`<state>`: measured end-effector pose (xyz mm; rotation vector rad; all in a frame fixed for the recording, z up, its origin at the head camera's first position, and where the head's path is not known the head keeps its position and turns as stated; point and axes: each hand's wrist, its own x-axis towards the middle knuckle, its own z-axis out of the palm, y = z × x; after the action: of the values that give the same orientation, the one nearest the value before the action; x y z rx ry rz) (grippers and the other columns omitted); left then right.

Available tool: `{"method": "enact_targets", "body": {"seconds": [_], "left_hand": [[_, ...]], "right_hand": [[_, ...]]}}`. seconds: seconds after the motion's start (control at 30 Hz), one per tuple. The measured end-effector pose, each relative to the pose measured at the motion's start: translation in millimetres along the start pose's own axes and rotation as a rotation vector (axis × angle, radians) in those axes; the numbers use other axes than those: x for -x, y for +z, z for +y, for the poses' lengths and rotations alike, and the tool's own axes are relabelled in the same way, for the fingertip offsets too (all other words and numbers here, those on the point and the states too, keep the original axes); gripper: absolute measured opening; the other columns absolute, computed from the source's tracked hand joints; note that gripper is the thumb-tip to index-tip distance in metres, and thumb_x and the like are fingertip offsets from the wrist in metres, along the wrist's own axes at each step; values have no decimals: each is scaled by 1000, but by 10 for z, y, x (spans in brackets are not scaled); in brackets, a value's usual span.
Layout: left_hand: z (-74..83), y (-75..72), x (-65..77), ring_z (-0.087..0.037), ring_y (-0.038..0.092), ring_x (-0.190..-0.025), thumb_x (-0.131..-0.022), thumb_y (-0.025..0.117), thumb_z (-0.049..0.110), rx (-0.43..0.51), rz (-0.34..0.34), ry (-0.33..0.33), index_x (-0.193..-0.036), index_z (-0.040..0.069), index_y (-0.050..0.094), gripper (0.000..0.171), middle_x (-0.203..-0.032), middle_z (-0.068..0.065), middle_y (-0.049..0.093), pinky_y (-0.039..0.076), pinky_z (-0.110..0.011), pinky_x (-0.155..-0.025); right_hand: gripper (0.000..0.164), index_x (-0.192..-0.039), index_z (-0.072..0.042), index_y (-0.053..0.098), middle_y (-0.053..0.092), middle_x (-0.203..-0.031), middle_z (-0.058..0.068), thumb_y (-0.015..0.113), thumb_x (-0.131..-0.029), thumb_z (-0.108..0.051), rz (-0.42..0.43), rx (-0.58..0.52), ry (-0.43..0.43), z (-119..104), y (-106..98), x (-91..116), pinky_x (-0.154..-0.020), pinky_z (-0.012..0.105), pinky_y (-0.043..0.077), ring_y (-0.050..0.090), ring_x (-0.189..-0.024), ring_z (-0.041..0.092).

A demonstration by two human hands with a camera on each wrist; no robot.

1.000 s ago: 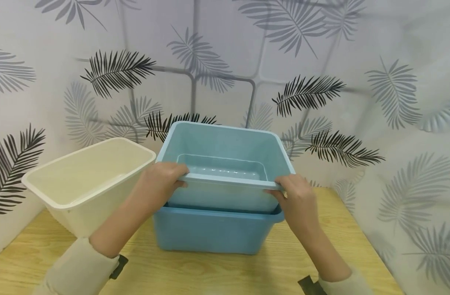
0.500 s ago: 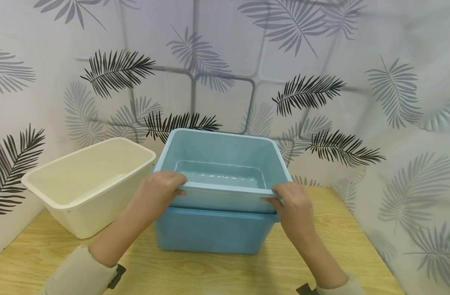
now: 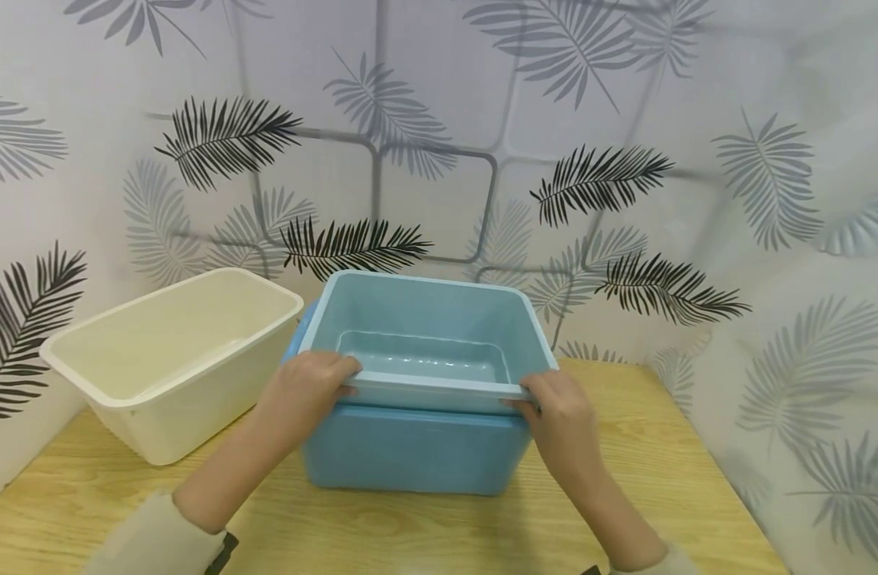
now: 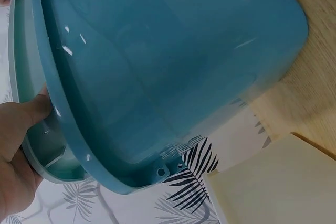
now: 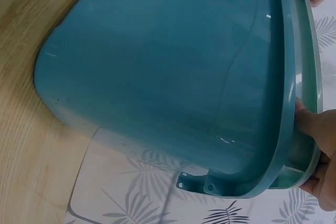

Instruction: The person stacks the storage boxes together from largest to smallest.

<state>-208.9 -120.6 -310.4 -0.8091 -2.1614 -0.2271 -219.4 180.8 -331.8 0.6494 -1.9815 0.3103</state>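
A light blue plastic bin [image 3: 424, 303] sits partly inside a darker blue bin [image 3: 417, 455], its rim standing just above the darker one's rim. My left hand [image 3: 311, 391] grips the light bin's near rim at the left corner. At the right corner of that same rim, my right hand [image 3: 564, 419] holds on. In the left wrist view, the thumb of my left hand [image 4: 21, 140] lies between the two rims. The right wrist view has my right hand [image 5: 317, 145] in the same hold, beside the dark bin's wall [image 5: 157, 66]. The light bin's lower part is hidden inside the dark one.
A cream bin [image 3: 172, 375] stands to the left, close beside my left forearm. All of it rests on a wood-grain table [image 3: 381, 535]. Behind rises a wall covering [image 3: 439, 120] with a leaf pattern, and its right side borders the table's right edge.
Both hands have moved down and a little toward me with the light blue bin. It has sunk deeper into the darker blue bin. The cream bin stays put.
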Motion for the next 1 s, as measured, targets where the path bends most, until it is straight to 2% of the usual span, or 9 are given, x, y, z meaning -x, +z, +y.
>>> {"method": "enact_targets", "body": {"seconds": [0.43, 0.63, 0.87, 1.0], "left_hand": [[-19, 85, 96, -19, 59, -60, -63, 78, 15, 0, -12, 8, -79, 9, 57, 27, -63, -2, 59, 49, -33, -59], [-33, 77, 100, -19, 59, -61, -63, 79, 13, 8, -25, 11, -79, 9, 56, 28, -63, -2, 59, 49, -34, -60], [-114, 29, 104, -19, 62, -66, -66, 78, 8, 101, -93, 24, -82, 8, 59, 25, -70, -2, 64, 51, -32, -63], [-158, 11, 112, -18, 63, -70, -76, 73, 15, 159, -124, 57, -87, 5, 63, 18, -76, -3, 66, 52, -32, -65]], "right_hand": [[31, -74, -3, 60, 59, -67, 6, 84, -54, -12, -14, 2, -21, -5, 63, 82, -59, 32, 47, 55, -63, 21], [32, -74, -3, 60, 58, -67, 5, 84, -54, -10, -19, -2, -19, -17, 68, 87, -59, 32, 47, 55, -64, 20], [31, -74, -4, 61, 58, -66, 4, 84, -54, -11, -19, -12, -25, -41, 77, 83, -57, 30, 46, 54, -62, 19], [31, -74, -4, 61, 58, -67, 4, 84, -55, -11, -27, -19, -19, -51, 81, 88, -57, 30, 47, 54, -63, 19]]}}
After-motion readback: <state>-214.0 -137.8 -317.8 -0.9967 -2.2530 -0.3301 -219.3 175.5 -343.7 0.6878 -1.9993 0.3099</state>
